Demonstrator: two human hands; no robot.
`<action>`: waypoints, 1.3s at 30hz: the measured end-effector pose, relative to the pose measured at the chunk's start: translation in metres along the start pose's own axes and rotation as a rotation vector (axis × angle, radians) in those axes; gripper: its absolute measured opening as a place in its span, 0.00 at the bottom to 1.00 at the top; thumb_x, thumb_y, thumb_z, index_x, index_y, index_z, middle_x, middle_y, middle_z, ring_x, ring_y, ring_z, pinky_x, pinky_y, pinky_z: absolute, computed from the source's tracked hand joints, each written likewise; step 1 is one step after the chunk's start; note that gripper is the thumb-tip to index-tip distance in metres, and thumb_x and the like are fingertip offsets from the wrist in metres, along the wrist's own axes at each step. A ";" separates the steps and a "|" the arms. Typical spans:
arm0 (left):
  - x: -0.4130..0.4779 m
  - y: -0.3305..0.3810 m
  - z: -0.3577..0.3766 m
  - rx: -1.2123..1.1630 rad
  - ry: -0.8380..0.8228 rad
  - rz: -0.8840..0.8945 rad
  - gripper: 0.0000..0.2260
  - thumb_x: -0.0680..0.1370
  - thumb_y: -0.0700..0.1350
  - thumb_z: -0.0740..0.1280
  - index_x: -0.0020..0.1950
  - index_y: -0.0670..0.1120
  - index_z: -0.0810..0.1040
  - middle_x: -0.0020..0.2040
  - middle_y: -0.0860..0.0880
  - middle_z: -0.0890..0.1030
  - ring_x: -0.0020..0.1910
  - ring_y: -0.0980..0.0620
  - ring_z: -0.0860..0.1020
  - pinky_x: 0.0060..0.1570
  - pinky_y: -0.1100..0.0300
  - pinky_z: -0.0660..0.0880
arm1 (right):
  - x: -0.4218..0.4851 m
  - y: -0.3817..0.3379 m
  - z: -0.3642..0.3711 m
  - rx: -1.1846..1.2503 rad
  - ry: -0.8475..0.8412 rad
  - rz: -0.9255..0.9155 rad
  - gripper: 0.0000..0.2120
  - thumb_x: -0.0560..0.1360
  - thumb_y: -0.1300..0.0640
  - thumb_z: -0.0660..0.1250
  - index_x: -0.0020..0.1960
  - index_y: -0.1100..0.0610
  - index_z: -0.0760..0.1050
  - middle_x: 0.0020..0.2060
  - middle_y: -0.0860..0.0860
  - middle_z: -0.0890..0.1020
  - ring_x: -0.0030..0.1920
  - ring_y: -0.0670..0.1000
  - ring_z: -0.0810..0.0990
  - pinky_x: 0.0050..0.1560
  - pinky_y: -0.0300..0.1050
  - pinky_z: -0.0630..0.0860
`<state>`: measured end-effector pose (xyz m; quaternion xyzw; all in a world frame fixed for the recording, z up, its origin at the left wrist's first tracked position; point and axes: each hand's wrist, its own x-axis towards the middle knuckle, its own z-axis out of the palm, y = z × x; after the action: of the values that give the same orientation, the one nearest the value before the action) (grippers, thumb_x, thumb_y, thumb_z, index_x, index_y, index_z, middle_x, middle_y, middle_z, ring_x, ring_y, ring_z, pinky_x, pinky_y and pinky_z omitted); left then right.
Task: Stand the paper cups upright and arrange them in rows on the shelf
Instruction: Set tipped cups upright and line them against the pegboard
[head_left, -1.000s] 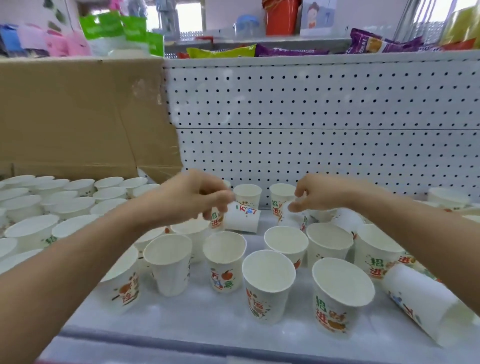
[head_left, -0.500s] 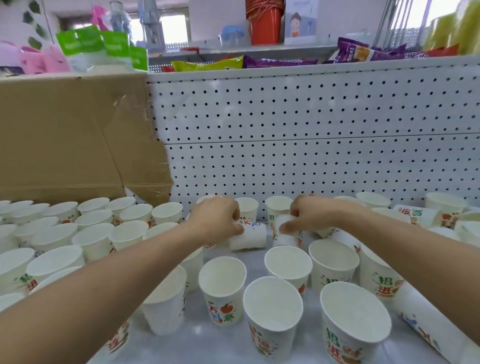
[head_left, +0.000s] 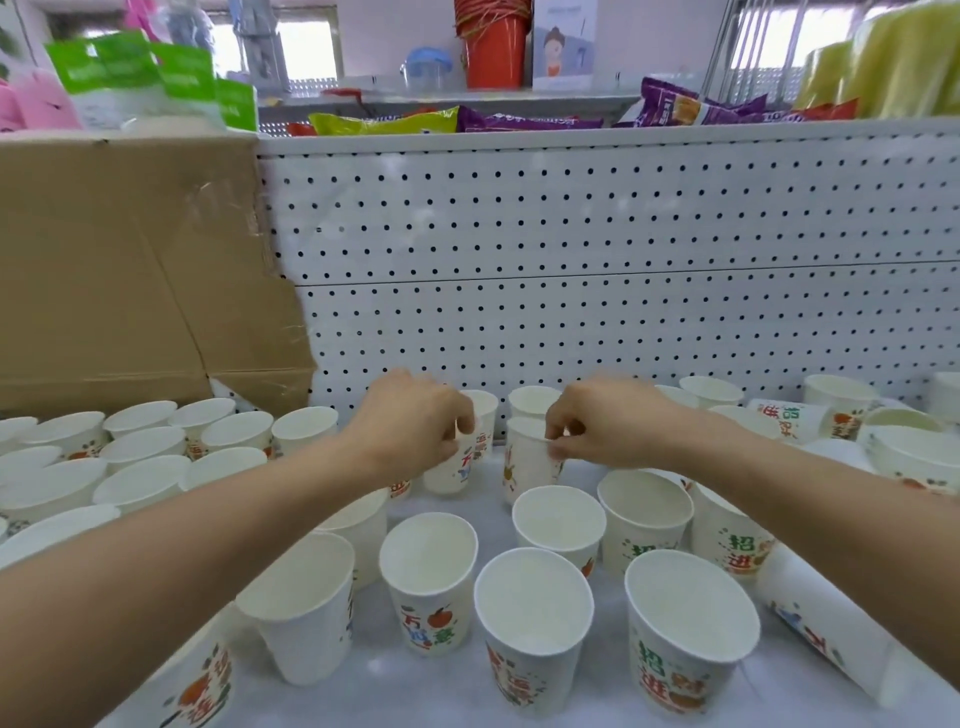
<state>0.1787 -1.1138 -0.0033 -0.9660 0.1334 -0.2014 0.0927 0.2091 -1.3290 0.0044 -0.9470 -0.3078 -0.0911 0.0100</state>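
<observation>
Fingers (head_left: 557, 442) of the right hand (head_left: 608, 423) pinch a cup (head_left: 524, 467) by its rim. The left hand (head_left: 410, 431) curls round the left cup (head_left: 449, 470) just beside it. Both cups are far-centre on the shelf (head_left: 379, 675), near the pegboard (head_left: 571, 312). Risks: the pinch dents a thin rim, or the forearms, low over the near rows (head_left: 530, 613), topple cups on pull-back. The lying cups (head_left: 831, 644) on the right could roll.

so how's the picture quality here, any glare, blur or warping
Head view: the wide-angle lens slants the pegboard lines and makes the near cups lean outward, stretched; the window at top is blown out; light is soft, with faint shadows on the shelf; the left hand and right hand, each holding a paper cup, look sharp.
</observation>
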 end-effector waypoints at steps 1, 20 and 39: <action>-0.003 -0.002 0.000 0.033 -0.037 0.032 0.10 0.76 0.50 0.65 0.57 0.56 0.78 0.49 0.56 0.82 0.48 0.53 0.78 0.41 0.62 0.62 | -0.002 -0.001 0.000 0.013 -0.039 -0.013 0.06 0.75 0.46 0.67 0.48 0.46 0.81 0.36 0.41 0.76 0.38 0.46 0.74 0.36 0.42 0.73; 0.071 0.064 -0.011 -0.293 -0.120 0.273 0.12 0.77 0.57 0.65 0.56 0.54 0.79 0.50 0.57 0.81 0.50 0.57 0.77 0.53 0.57 0.73 | -0.069 0.090 -0.022 0.167 0.006 0.358 0.11 0.75 0.42 0.66 0.51 0.47 0.81 0.42 0.43 0.80 0.41 0.42 0.77 0.43 0.43 0.77; 0.145 0.103 0.043 -0.477 -0.268 -0.202 0.15 0.73 0.52 0.71 0.59 0.54 0.79 0.54 0.54 0.82 0.51 0.51 0.79 0.55 0.55 0.74 | -0.032 0.108 0.006 0.317 -0.082 0.198 0.17 0.73 0.50 0.68 0.30 0.54 0.67 0.26 0.48 0.68 0.28 0.49 0.65 0.31 0.44 0.62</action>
<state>0.3022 -1.2487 -0.0127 -0.9868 0.0668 -0.0432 -0.1410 0.2482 -1.4349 -0.0027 -0.9621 -0.2239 -0.0013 0.1553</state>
